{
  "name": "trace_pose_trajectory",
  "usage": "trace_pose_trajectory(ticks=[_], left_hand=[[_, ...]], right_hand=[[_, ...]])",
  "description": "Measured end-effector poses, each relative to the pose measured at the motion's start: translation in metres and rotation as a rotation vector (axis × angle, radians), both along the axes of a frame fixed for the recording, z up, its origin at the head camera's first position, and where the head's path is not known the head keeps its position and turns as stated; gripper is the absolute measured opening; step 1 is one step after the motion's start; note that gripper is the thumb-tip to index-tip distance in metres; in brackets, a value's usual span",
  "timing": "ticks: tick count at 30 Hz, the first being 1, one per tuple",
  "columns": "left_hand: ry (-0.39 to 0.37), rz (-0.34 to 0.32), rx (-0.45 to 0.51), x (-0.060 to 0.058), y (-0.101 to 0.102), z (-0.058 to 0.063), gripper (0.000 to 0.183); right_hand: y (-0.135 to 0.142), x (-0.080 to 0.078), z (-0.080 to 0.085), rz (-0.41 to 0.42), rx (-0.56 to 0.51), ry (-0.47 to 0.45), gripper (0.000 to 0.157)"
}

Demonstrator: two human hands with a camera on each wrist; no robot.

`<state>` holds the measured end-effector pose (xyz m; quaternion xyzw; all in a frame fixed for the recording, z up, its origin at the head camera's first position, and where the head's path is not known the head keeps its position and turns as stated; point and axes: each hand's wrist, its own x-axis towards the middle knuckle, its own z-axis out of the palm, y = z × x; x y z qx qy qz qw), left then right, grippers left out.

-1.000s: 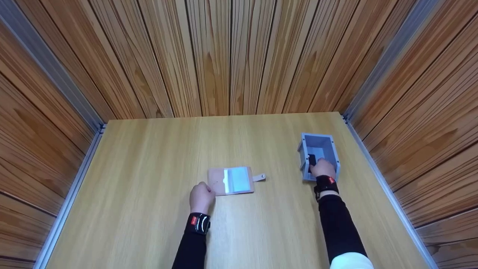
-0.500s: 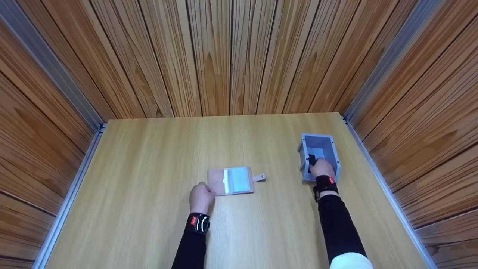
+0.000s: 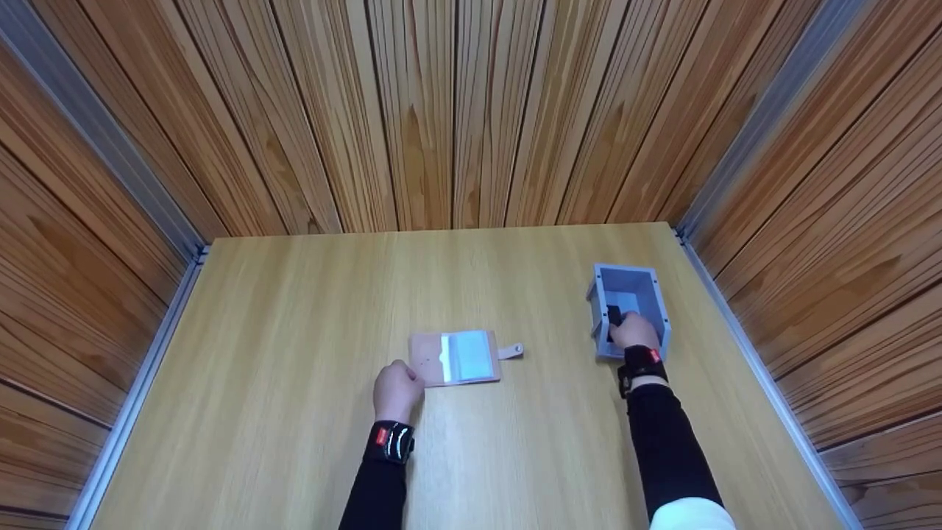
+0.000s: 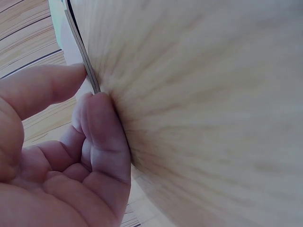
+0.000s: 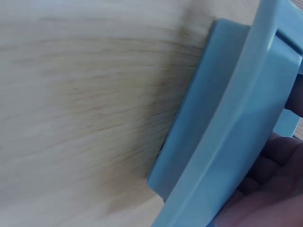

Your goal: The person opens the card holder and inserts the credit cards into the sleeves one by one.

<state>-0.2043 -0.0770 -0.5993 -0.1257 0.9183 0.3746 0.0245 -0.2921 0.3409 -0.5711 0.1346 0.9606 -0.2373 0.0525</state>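
A pink card holder (image 3: 427,357) lies spread flat in the middle of the table, light blue sleeves inside and a snap strap out to its right. At its lower left corner my left hand (image 3: 398,390) pinches the edge; in the left wrist view, the thumb is above the cover edge (image 4: 80,42) with the other fingers curled beneath. My right hand (image 3: 636,331) reaches into the grey-blue plastic bin (image 3: 625,275). Its fingers are at a small black object (image 3: 614,315) by the bin's left wall. In the right wrist view the bin wall hides most of the fingers.
The bin stands at the right of the wooden table (image 3: 309,309), near the metal rail (image 3: 751,361) along the right edge. Wood-panelled walls (image 3: 471,110) close in the back and both sides.
The black object in the bin tilts slightly at my right fingers. My left hand, the card holder and the bin stay in place.
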Motion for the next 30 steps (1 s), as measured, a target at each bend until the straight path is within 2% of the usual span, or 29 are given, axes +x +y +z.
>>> trace_pose_trajectory(ticks=[11,21,30], left_hand=[[0.07,0.003,-0.033,0.0002,-0.0006,-0.0021,0.012],[0.049,0.013,-0.014,0.0004,-0.0002,-0.0011,0.012],[0.071,0.002,-0.015,0.0014,-0.0002,-0.0007,0.012]], right_hand=[[-0.0005,0.001,0.0025,-0.001,-0.012,0.052,0.037],[-0.0013,-0.0002,0.0055,-0.032,-0.029,0.092,0.039],[-0.0034,-0.0013,0.0095,-0.066,-0.05,0.139,0.042]])
